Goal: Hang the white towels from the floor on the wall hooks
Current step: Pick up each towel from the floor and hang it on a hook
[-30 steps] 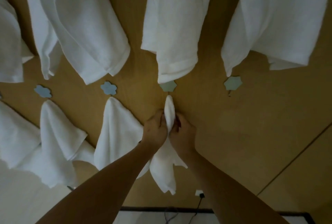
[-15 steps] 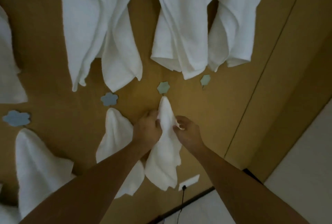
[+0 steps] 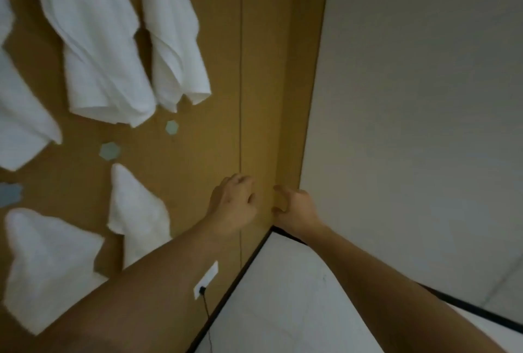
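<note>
Two forearms reach out from us toward the corner of the room. Our left hand (image 3: 233, 205) hangs in front of the wooden wall panel (image 3: 220, 75) with its fingers loosely curled and nothing between them. Our right hand (image 3: 294, 209) is just beside it, near the panel's edge, its thumb and fingers bent toward each other around air; we hold nothing in it either. Below our left forearm a white wall socket (image 3: 206, 279) sits low on the panel with a dark cord (image 3: 208, 321) dropping from it. Left of our hands, a small white towel (image 3: 135, 208) hangs from a pale hexagonal hook (image 3: 109, 151), apart from both hands. Another towel (image 3: 48, 262) hangs further left, under a blurred bluish hook (image 3: 10, 194). Higher up, one more hexagonal hook (image 3: 171, 127) carries nothing. Above it hang larger white towels (image 3: 102, 49) in a row. To the right stretches a plain pale wall (image 3: 424, 98).
</note>
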Action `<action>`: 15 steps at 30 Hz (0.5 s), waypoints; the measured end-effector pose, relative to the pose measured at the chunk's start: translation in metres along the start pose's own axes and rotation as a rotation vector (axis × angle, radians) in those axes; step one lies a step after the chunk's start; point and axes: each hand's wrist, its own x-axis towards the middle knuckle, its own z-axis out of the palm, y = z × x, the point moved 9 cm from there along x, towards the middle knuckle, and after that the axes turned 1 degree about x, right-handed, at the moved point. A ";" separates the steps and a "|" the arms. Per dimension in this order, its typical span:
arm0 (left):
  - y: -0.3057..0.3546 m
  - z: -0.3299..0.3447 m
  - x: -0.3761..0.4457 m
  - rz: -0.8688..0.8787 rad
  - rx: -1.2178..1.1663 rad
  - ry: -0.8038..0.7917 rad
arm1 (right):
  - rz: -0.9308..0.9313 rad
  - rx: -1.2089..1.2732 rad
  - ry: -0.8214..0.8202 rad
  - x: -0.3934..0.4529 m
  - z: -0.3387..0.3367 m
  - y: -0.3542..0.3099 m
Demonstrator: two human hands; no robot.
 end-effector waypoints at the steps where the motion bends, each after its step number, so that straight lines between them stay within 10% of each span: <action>1: 0.033 0.015 0.001 0.042 -0.029 -0.024 | 0.034 -0.042 0.027 -0.018 -0.020 0.027; 15: 0.596 0.214 -0.177 0.635 -0.220 -0.509 | 0.741 -0.296 0.279 -0.471 -0.276 0.391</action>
